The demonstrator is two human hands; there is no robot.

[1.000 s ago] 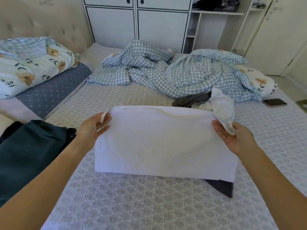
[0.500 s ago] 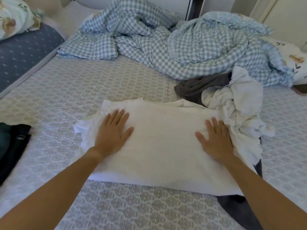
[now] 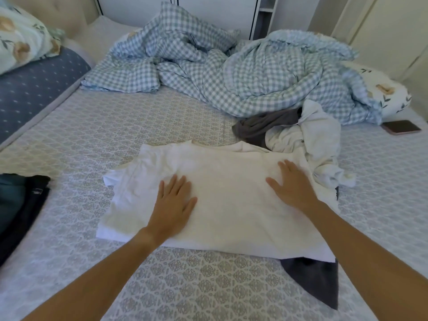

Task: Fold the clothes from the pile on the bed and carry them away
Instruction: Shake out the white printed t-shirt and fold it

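A white garment (image 3: 222, 195) lies folded flat on the patterned bed cover (image 3: 115, 126) in front of me. My left hand (image 3: 172, 200) rests palm-down on its left half, fingers spread. My right hand (image 3: 293, 185) lies flat on its right half. Neither hand grips the cloth. Behind and to the right sits the pile: a crumpled white piece (image 3: 308, 140) and a dark grey piece (image 3: 266, 126). A dark grey cloth (image 3: 317, 279) sticks out from under the white garment's near right corner.
A rumpled blue checked duvet (image 3: 243, 72) fills the far side of the bed. Dark folded clothes (image 3: 20, 205) lie at the left edge. A phone (image 3: 401, 127) lies at the right. Floral pillows (image 3: 20, 38) and a white wardrobe (image 3: 208, 10) stand behind.
I held the white garment up by its top corners, then laid it down on the bed. Both hands went flat on it and have slid slightly toward me across the cloth.
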